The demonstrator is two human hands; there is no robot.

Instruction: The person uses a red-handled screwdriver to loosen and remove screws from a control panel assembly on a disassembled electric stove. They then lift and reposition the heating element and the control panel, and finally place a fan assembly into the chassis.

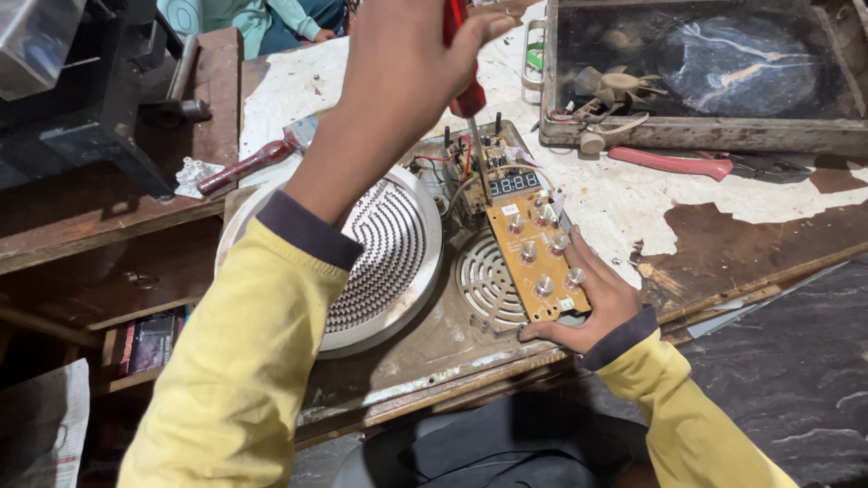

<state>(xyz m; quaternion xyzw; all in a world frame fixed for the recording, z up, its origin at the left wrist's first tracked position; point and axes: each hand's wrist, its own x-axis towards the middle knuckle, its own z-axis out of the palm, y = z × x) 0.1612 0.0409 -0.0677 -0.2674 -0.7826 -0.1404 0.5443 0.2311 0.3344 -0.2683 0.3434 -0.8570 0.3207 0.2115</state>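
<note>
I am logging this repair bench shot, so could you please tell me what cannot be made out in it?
- Head view: the screwdriver tip is lost among wires above the yellow circuit board.
- The left hand fingers are cut off by the top edge.
- The left forearm hides part of the round coil plate.
- The right hand covers the board's lower corner.
- The tray contents are too dark.

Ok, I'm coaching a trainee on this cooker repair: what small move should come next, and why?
Probably steady the screwdriver upright before turning. The left hand holds its red handle high, with the tip down at the top end of the board, near thin wires. The right hand already braces the board's lower end, so it should not shift. Whether the tip sits in a screw cannot be told.
</note>
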